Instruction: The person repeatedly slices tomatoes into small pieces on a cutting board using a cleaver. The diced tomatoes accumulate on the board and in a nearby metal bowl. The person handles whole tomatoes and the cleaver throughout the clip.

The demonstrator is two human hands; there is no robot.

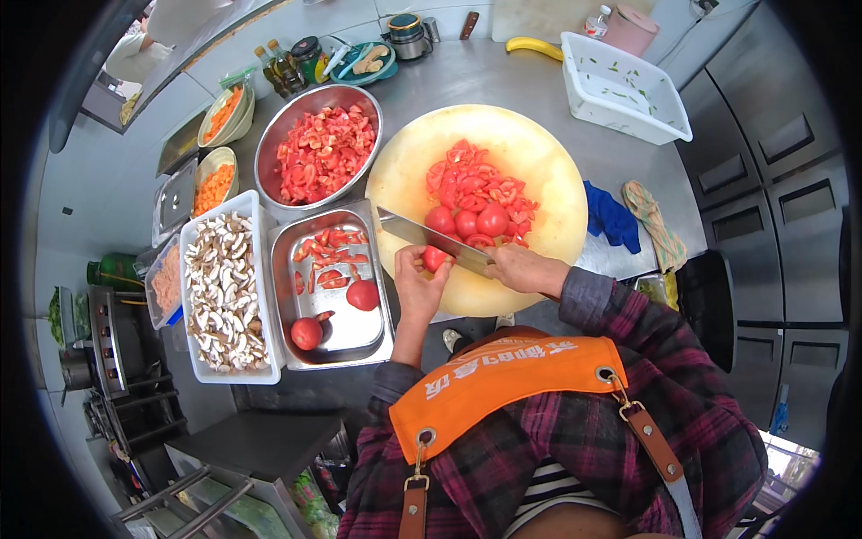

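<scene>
My right hand (523,268) grips the handle end of a broad cleaver (422,235), whose blade stretches left across the round yellow cutting board (395,171). Between the fingers of my left hand (418,286) is a tomato (435,259), close against the near side of the blade. Beyond the cleaver lie several whole or large tomatoes (493,220) and a heap of cut tomato pieces (469,171). To the left of the board, a steel pan (350,355) holds two tomatoes and some cut scraps.
A steel bowl (260,153) of chopped tomato stands behind the pan. Left are a white tub (190,296) of sliced mushrooms and bowls of diced carrot (214,189). A white basin (584,99), a banana (534,47), a blue cloth (612,216) and a striped glove (654,225) lie right.
</scene>
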